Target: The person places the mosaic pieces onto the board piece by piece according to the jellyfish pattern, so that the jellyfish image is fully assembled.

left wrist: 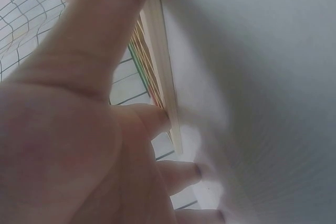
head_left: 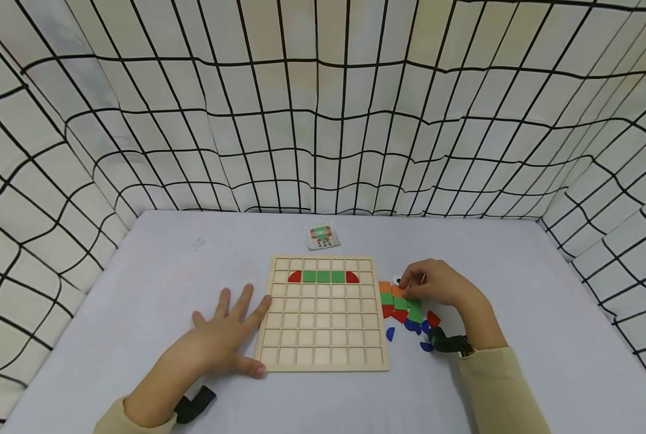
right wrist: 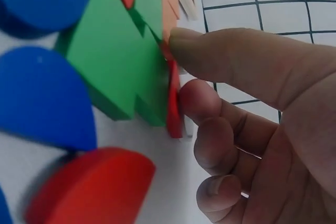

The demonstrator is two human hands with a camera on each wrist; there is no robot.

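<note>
A wooden grid board (head_left: 323, 322) lies on the table, its second row holding three green squares (head_left: 324, 276) between red quarter-circles (head_left: 295, 276). My left hand (head_left: 222, 337) is spread flat beside it, thumb at the lower left corner and index finger on the left edge; the left wrist view shows the board's side rim (left wrist: 163, 61). Over the loose pieces on the right, my right hand (head_left: 437, 283) has its fingers curled. Thumb and index fingertips are right at an orange piece (head_left: 397, 292) and a red piece (right wrist: 174, 100); I cannot tell whether they pinch one.
A small pattern card (head_left: 321, 235) lies beyond the board. Loose green pieces (head_left: 415, 311), blue half-round pieces (head_left: 390, 334) and a red quarter-circle (head_left: 433, 318) spread right of the board. A white piece with a dark dot (head_left: 396, 279) sits by the right fingers. Netting (head_left: 323, 132) surrounds the table.
</note>
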